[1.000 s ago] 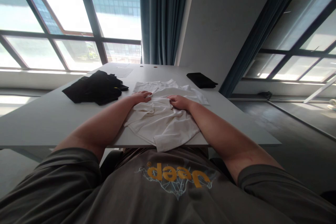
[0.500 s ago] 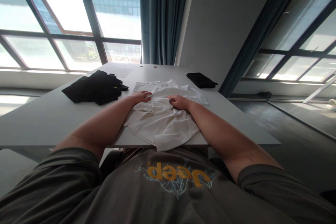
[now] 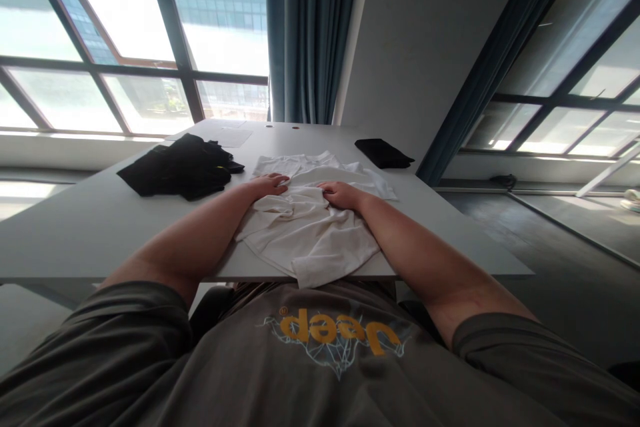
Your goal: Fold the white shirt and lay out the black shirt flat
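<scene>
A crumpled white T-shirt lies on the white table in front of me, its near hem hanging over the table's front edge. My left hand rests palm down on the shirt's upper left part, fingers stretched out flat. My right hand lies on the shirt's upper right part, fingers curled a little onto a fold of the cloth. The two hands are about a hand's width apart.
A heap of black clothes sits on the table to the left. A small folded black cloth lies at the far right. A sheet of paper lies near the far edge. Windows and a blue curtain stand behind.
</scene>
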Tool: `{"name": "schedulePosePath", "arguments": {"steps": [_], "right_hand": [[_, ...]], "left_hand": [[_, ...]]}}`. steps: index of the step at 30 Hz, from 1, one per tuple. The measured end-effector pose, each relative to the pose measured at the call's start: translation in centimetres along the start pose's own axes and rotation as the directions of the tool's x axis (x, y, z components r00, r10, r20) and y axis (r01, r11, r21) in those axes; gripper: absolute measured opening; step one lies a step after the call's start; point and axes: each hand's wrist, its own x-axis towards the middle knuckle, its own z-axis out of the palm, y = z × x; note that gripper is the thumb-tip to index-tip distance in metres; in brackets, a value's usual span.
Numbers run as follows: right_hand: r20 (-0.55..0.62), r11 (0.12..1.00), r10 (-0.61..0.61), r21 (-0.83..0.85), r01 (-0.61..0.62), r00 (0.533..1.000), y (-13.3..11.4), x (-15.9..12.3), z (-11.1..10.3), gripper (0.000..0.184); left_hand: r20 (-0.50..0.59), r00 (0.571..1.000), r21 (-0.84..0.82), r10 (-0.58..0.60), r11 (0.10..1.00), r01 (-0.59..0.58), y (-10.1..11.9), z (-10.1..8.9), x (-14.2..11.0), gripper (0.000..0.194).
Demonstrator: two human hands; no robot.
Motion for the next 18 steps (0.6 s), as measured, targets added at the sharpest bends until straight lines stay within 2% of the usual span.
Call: {"name": "schedulePosePath", "arguments": {"steps": [8,18], "right_hand": [[0.002,0.999,0.051,-0.009,-0.051,0.999,-0.6,-0.1,-0.2,0.032],[0.011,0.999,0.048,-0.011,-0.048,0.999,-1.4,-0.3,-0.5,0.034]], "left_hand": [[0.003,1.000,0.007,-0.005,1.000,0.005,0.3,-0.3,-0.1,0.072],[0.003,1.000,-0.002,-0.014,1.000,0.014,0.4,-0.3,-0.3,0.072]]}}
